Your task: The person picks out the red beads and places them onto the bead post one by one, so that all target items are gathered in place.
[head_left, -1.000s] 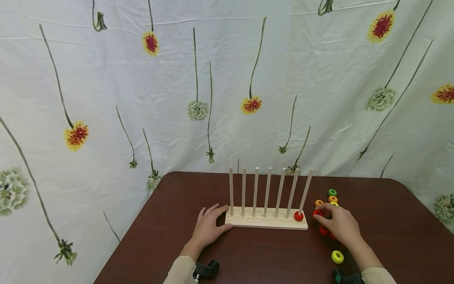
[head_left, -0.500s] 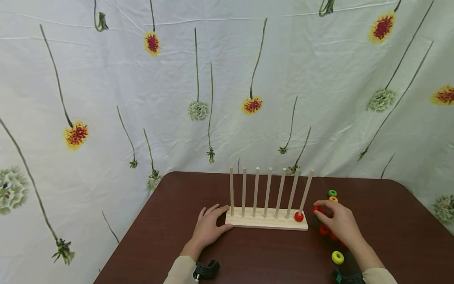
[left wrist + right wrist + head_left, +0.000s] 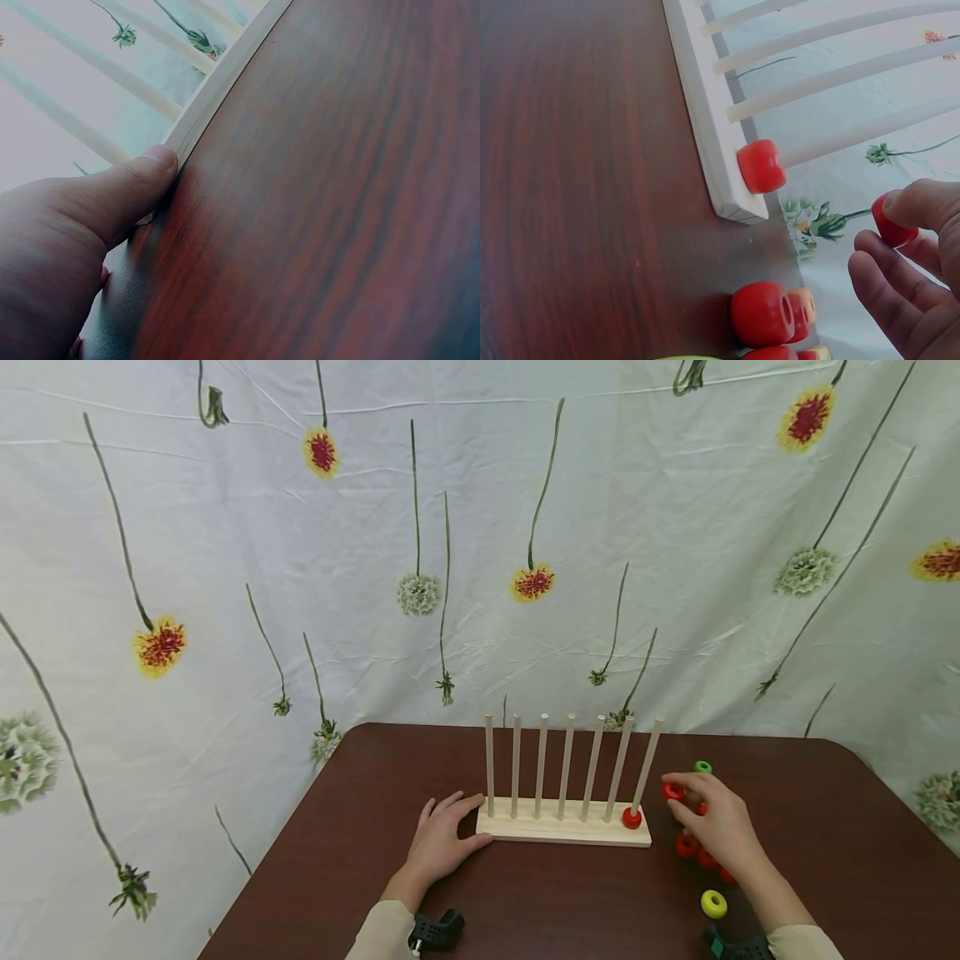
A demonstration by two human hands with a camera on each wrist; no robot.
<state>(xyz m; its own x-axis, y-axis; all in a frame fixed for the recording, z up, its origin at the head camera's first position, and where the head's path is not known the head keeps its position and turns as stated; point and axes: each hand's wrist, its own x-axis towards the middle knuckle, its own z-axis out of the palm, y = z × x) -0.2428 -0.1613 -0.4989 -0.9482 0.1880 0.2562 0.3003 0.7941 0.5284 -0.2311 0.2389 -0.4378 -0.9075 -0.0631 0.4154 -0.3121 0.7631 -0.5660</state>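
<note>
A pale wooden peg rack (image 3: 562, 833) with several upright pegs stands on the table. One red bead (image 3: 632, 818) sits at the foot of its rightmost peg. My left hand (image 3: 441, 842) grips the rack's left end, thumb against the front edge in the left wrist view. To the right of the rack, my right hand (image 3: 718, 827) pinches another red bead (image 3: 892, 223) between thumb and fingers. In the right wrist view that bead is held up off the table, apart from the pegs. Several red beads (image 3: 762, 313) lie below the right hand.
On the dark brown table (image 3: 360, 777), a yellow bead (image 3: 714, 904) lies near the right wrist and a green bead (image 3: 702, 767) beyond the right hand. That hand hides some beads. A flowered white cloth (image 3: 465, 543) hangs behind the table.
My right hand has lifted the red bead up a little from among the others. The left hand and the rack have stayed in place.
</note>
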